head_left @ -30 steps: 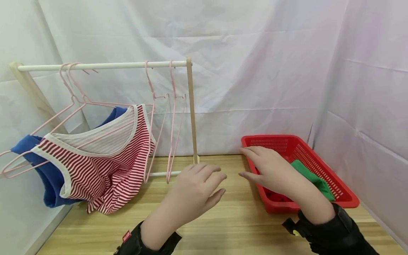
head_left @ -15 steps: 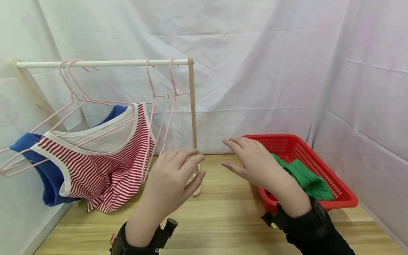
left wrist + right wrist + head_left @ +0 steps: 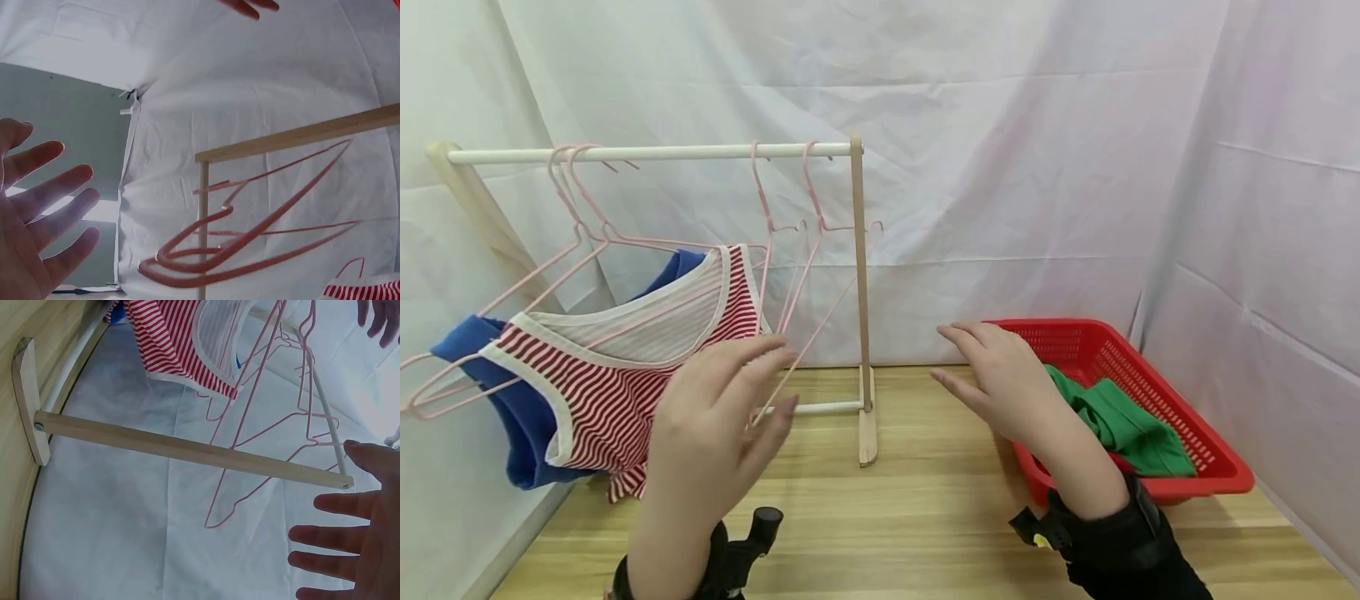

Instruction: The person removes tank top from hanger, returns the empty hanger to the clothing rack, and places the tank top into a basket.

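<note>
Left hand: spread, empty; bare pink hangers at its one o'clock.
Right hand: spread, empty; green cloth at its four o'clock, inside red basket.
Hanger risk: a careless brush could make them swing and tangle.

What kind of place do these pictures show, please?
Possibly a small staged laundry corner: a white sheet hangs behind a wood-grain tabletop, where a clothes rack with pink hangers stands beside a red basket holding green cloth.
</note>
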Tool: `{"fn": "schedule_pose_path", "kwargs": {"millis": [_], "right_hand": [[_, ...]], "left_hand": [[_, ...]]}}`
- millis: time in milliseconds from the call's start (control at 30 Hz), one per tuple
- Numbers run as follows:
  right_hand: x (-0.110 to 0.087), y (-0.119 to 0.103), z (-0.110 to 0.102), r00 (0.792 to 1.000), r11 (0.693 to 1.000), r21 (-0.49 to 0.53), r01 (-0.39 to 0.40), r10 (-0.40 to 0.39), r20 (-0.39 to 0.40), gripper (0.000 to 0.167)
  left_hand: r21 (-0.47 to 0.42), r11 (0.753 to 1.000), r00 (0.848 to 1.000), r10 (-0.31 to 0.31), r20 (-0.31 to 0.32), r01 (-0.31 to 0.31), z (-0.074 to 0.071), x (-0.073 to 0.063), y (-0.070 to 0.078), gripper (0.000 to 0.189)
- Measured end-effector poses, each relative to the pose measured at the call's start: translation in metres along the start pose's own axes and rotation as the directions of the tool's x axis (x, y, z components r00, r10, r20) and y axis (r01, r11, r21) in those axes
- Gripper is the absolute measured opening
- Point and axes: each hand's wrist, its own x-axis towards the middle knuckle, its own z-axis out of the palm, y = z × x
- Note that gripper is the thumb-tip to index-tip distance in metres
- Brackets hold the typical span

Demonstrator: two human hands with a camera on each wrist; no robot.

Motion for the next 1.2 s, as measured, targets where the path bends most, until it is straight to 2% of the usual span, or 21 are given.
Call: {"fn": "schedule_pose_path", "kwargs": {"millis": [100,200,267,367,500,600,667,733,833,900,1033,1167,1200], "right_hand": [[-0.003,0.004,0.004,0.999,1.000,0.022,-0.008,0.009,-0.047,0.054],[-0.004,0.006,0.007,0.997,0.999,0.040,-0.017,0.020,-0.075,0.052],[-0.004,0.006,0.009,0.996,0.999,0.047,-0.022,0.026,-0.081,0.052],[-0.005,0.007,0.012,0.996,0.998,0.056,-0.040,0.044,-0.079,0.052],[-0.009,0.009,0.017,0.995,0.995,0.066,-0.078,0.082,-0.064,0.052],[-0.013,0.011,0.020,0.992,0.992,0.064,-0.108,0.112,-0.055,0.052],[-0.015,0.011,0.023,0.990,0.990,0.071,-0.125,0.129,-0.055,0.051],[-0.018,0.011,0.024,0.988,0.987,0.084,-0.139,0.144,-0.052,0.051],[-0.021,0.009,0.027,0.987,0.982,0.114,-0.154,0.158,-0.030,0.050],[-0.023,0.008,0.027,0.986,0.978,0.127,-0.166,0.168,-0.003,0.051],[-0.024,0.006,0.028,0.982,0.973,0.130,-0.191,0.189,0.032,0.052],[-0.023,0.004,0.028,0.982,0.972,0.135,-0.190,0.186,0.040,0.052],[-0.022,0.003,0.028,0.982,0.972,0.139,-0.189,0.184,0.044,0.052]], "left_hand": [[0.018,0.999,0.996,-0.036,-0.081,0.038,-0.006,-0.002,-0.006,0.039],[0.030,0.995,0.986,-0.086,-0.144,0.091,-0.012,-0.006,-0.013,0.042],[0.045,0.989,0.975,-0.128,-0.179,0.138,-0.016,-0.009,-0.019,0.044],[0.085,0.967,0.950,-0.214,-0.227,0.238,-0.021,-0.016,-0.027,0.046],[0.178,0.911,0.917,-0.331,-0.220,0.372,-0.031,-0.029,-0.040,0.043],[0.262,0.865,0.902,-0.391,-0.182,0.428,-0.038,-0.037,-0.051,0.042],[0.330,0.824,0.888,-0.429,-0.167,0.461,-0.043,-0.040,-0.058,0.042],[0.388,0.776,0.865,-0.476,-0.157,0.497,-0.049,-0.044,-0.064,0.043],[0.446,0.712,0.833,-0.523,-0.179,0.543,-0.058,-0.048,-0.072,0.041],[0.466,0.678,0.813,-0.551,-0.190,0.569,-0.065,-0.052,-0.076,0.040],[0.507,0.628,0.788,-0.585,-0.194,0.590,-0.076,-0.061,-0.087,0.038],[0.539,0.608,0.787,-0.587,-0.188,0.583,-0.082,-0.069,-0.101,0.039],[0.548,0.598,0.782,-0.596,-0.184,0.585,-0.083,-0.071,-0.104,0.039]]}}
